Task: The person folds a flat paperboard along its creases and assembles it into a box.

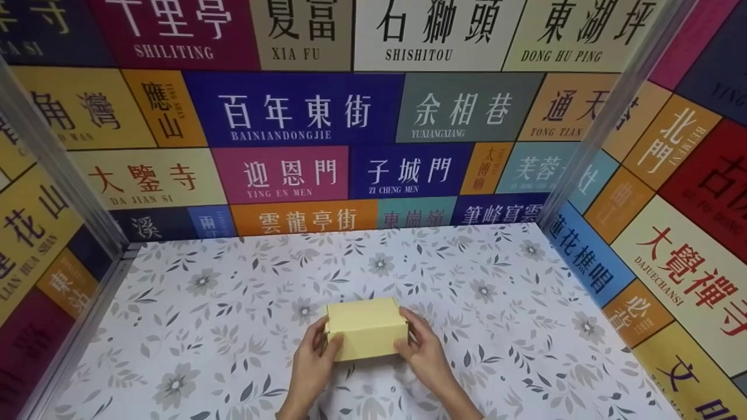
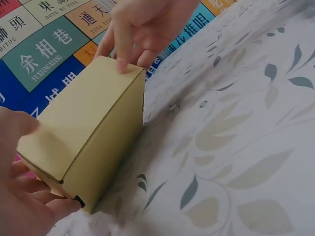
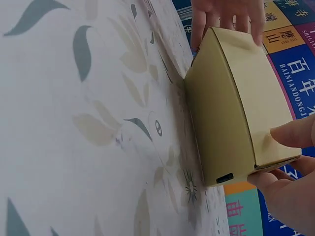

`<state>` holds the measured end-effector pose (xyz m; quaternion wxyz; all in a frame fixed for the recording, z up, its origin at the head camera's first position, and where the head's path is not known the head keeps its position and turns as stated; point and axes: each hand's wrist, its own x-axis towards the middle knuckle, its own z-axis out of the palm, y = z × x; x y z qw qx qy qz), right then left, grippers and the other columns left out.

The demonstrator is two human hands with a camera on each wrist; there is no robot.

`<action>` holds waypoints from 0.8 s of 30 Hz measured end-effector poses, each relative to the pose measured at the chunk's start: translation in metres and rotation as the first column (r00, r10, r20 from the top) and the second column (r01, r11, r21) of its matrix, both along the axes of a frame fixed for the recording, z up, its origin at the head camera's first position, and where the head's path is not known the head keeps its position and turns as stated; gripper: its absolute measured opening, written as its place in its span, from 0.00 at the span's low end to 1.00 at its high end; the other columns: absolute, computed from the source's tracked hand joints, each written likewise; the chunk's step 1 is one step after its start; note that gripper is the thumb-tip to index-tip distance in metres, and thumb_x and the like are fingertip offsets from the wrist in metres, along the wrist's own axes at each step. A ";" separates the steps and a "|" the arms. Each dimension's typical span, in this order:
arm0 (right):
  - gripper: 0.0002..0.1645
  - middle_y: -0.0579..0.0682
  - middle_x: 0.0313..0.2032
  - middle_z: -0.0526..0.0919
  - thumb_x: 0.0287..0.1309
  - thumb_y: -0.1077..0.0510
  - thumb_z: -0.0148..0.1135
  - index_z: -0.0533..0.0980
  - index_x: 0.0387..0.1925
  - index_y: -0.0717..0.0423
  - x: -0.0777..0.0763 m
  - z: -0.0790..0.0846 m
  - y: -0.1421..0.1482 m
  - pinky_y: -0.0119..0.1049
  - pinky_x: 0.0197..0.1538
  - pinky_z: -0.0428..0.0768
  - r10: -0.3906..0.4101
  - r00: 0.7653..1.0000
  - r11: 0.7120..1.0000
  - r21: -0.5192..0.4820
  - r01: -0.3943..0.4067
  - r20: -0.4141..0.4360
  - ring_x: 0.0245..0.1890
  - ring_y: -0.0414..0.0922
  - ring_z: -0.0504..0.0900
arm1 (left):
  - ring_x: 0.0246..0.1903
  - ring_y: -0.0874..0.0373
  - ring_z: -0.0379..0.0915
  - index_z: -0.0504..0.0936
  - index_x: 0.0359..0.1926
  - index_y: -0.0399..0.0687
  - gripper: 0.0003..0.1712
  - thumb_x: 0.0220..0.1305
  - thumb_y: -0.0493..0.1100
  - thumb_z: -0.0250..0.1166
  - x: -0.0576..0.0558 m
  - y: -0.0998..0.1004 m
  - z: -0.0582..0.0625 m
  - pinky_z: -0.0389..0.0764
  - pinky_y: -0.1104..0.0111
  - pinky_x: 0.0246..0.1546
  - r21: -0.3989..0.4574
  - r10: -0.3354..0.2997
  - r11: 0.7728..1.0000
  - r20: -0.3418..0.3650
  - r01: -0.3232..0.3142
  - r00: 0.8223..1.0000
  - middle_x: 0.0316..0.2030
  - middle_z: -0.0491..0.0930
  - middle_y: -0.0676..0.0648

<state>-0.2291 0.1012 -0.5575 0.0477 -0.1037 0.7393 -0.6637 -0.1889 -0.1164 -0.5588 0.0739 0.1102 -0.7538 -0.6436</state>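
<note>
A small yellow cardboard box [image 1: 367, 329] is held between both hands over the flower-patterned table. My left hand [image 1: 312, 361] grips its left end, thumb on the near face and fingers round the side. At the opposite end my right hand [image 1: 429, 356] grips in the same way. The left wrist view shows the box [image 2: 93, 113] with its flaps folded shut and a small dark notch at a lower corner. In the right wrist view the box [image 3: 236, 98] stands close over the tabletop, a dark slot near one end. Its contents are hidden.
The table [image 1: 245, 373] is covered with a white cloth printed with grey flowers and leaves. Colourful panels with Chinese place names form a back wall [image 1: 303, 111] and side walls. Metal posts [image 1: 607, 116] stand at the back corners.
</note>
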 end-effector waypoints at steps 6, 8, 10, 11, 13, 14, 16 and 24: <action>0.33 0.65 0.70 0.64 0.67 0.58 0.63 0.66 0.69 0.65 0.006 0.002 -0.005 0.47 0.73 0.66 -0.091 0.994 0.995 0.053 0.088 0.056 0.74 0.65 0.61 | 0.66 0.40 0.71 0.72 0.65 0.40 0.24 0.74 0.45 0.59 0.000 0.002 -0.002 0.75 0.54 0.65 -0.009 0.071 0.997 0.025 -0.071 0.997 0.66 0.72 0.32; 0.33 0.65 0.70 0.65 0.67 0.58 0.63 0.66 0.69 0.65 0.007 0.002 -0.006 0.47 0.73 0.67 -0.118 0.991 0.991 0.074 0.113 0.064 0.73 0.64 0.62 | 0.67 0.40 0.70 0.71 0.66 0.40 0.24 0.73 0.42 0.58 0.001 0.003 -0.003 0.74 0.54 0.66 0.002 0.067 0.998 0.029 -0.068 0.997 0.67 0.71 0.32; 0.34 0.67 0.71 0.64 0.67 0.58 0.62 0.65 0.70 0.65 0.008 0.001 -0.007 0.47 0.74 0.66 -0.135 0.988 0.988 0.090 0.128 0.080 0.74 0.63 0.62 | 0.67 0.41 0.69 0.69 0.68 0.40 0.25 0.73 0.40 0.57 0.002 0.004 -0.005 0.73 0.54 0.67 0.012 0.056 0.998 0.036 -0.056 0.998 0.68 0.70 0.33; 0.35 0.67 0.72 0.63 0.68 0.57 0.62 0.63 0.71 0.66 0.008 0.000 -0.007 0.47 0.74 0.65 -0.139 0.986 0.986 0.100 0.130 0.093 0.74 0.63 0.61 | 0.68 0.41 0.69 0.68 0.69 0.39 0.26 0.74 0.40 0.57 0.003 0.004 -0.006 0.73 0.53 0.67 0.016 0.047 0.999 0.040 -0.048 0.998 0.68 0.70 0.33; 0.38 0.66 0.74 0.61 0.68 0.55 0.62 0.61 0.72 0.65 0.009 -0.001 -0.008 0.47 0.74 0.64 -0.146 0.982 0.983 0.131 0.130 0.122 0.75 0.61 0.60 | 0.69 0.41 0.68 0.66 0.71 0.40 0.27 0.74 0.40 0.56 0.006 0.004 -0.008 0.71 0.53 0.68 0.024 0.028 0.999 0.055 -0.030 0.998 0.70 0.68 0.34; 0.38 0.65 0.74 0.60 0.69 0.53 0.61 0.61 0.73 0.65 0.009 -0.002 -0.008 0.46 0.74 0.64 -0.148 0.980 0.980 0.150 0.128 0.134 0.75 0.60 0.60 | 0.69 0.41 0.67 0.65 0.72 0.40 0.28 0.74 0.41 0.55 0.006 0.004 -0.010 0.70 0.53 0.69 0.023 0.020 1.000 0.064 -0.021 0.998 0.70 0.67 0.34; 0.39 0.64 0.75 0.59 0.70 0.51 0.60 0.60 0.73 0.65 0.008 -0.005 -0.008 0.45 0.74 0.64 -0.145 0.979 0.977 0.179 0.119 0.141 0.75 0.59 0.59 | 0.70 0.41 0.65 0.63 0.73 0.40 0.29 0.76 0.43 0.54 0.008 0.003 -0.013 0.67 0.51 0.71 0.009 0.012 1.000 0.072 -0.013 0.997 0.71 0.67 0.35; 0.37 0.67 0.71 0.64 0.71 0.54 0.58 0.60 0.71 0.71 0.007 -0.012 -0.008 0.43 0.69 0.71 -0.178 0.976 0.951 0.275 0.139 0.122 0.72 0.60 0.66 | 0.69 0.38 0.66 0.69 0.70 0.40 0.37 0.77 0.63 0.42 0.012 -0.001 -0.028 0.66 0.48 0.71 -0.127 0.046 0.992 0.188 -0.022 0.981 0.68 0.71 0.37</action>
